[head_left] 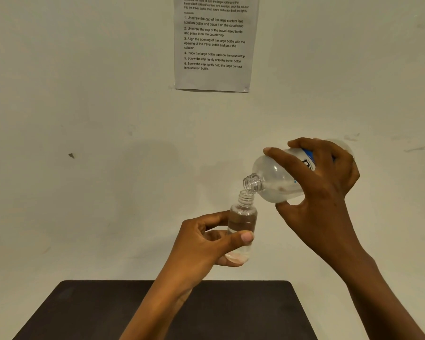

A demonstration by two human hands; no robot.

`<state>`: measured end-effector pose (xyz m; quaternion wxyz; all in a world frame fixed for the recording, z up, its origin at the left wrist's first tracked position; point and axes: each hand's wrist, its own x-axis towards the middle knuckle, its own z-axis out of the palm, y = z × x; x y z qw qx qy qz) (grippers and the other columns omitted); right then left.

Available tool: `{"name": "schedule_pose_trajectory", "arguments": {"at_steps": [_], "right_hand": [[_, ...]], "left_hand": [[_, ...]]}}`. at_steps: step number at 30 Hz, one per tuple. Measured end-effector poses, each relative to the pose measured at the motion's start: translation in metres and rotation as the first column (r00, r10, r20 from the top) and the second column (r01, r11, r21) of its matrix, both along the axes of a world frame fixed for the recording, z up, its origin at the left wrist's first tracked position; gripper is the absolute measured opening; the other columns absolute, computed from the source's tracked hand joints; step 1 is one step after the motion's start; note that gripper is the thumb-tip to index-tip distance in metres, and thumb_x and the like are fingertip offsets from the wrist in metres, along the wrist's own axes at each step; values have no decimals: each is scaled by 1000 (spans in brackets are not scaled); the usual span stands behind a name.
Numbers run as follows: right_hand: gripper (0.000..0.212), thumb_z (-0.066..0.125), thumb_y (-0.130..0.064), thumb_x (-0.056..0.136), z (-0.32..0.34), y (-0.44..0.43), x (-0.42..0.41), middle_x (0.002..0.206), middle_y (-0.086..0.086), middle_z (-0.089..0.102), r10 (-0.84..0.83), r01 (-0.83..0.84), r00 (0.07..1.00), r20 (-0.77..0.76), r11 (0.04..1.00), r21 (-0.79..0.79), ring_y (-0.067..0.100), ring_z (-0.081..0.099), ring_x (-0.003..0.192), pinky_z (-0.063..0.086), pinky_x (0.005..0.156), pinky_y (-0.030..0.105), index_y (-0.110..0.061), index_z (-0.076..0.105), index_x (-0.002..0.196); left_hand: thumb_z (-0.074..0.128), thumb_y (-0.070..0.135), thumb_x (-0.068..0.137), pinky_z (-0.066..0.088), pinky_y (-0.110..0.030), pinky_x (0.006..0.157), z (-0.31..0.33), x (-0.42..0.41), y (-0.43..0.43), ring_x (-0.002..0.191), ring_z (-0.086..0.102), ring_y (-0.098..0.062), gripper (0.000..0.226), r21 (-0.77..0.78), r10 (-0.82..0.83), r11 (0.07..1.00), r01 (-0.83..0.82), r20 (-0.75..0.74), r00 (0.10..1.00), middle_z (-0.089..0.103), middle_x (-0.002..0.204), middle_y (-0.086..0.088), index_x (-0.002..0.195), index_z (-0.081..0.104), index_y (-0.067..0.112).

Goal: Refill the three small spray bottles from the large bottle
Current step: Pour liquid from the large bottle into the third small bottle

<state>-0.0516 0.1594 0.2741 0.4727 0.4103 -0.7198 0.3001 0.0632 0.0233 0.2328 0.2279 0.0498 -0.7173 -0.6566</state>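
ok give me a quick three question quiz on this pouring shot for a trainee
1. True or false: the large bottle stands upright on the dark table.
2. Which hand holds the small bottle?
3. Multiple choice: the large bottle's open neck is A) directly over the small bottle's mouth, B) far to its side, C) capped.

Key:
1. False; the right hand holds it tilted in the air.
2. The left hand.
3. A
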Motion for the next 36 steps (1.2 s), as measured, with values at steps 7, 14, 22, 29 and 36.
{"name": "schedule_pose_trajectory", "arguments": {"at_steps": [7,14,22,29,36], "right_hand": [[67,66,-18,63,-1,0,-1,127,3,38,2,-2,1000,-8,1000,-2,29,23,124,24,100,45,-36,46,124],[67,67,-17,63,-1,-2,-2,128,3,37,12,-12,1000,0,1000,-4,29,22,124,20,99,40,-34,48,124],[68,66,-18,62,-1,-2,-3,127,2,37,5,-5,1000,-6,1000,-5,28,23,123,21,99,41,-37,44,124],[68,66,-18,61,-1,-2,-3,127,4,39,5,-5,1000,5,1000,-2,28,23,123,23,100,43,-36,46,124],[68,65,-17,61,-2,-2,-2,127,7,43,4,-4,1000,17,1000,-2,29,24,123,20,100,41,-36,46,124]], "left_hand": [[73,34,53,58,-47,72,0,0,0,90,69,-17,48,1,3,1000,-3,3,1000,72,100,3,101,68,27],[73,35,52,59,-44,72,1,0,-1,89,69,-14,43,5,2,1000,-2,4,1000,72,100,8,95,68,32],[72,38,51,59,-43,73,1,-2,0,92,69,-14,44,0,14,1000,-14,11,1000,70,102,10,95,67,34],[74,36,50,58,-49,73,1,-3,0,94,68,-19,48,13,21,1000,-21,8,1000,71,104,2,98,68,29],[73,35,52,58,-48,74,0,-2,0,96,67,-20,49,9,24,1000,-24,16,1000,70,107,2,100,68,27]]}}
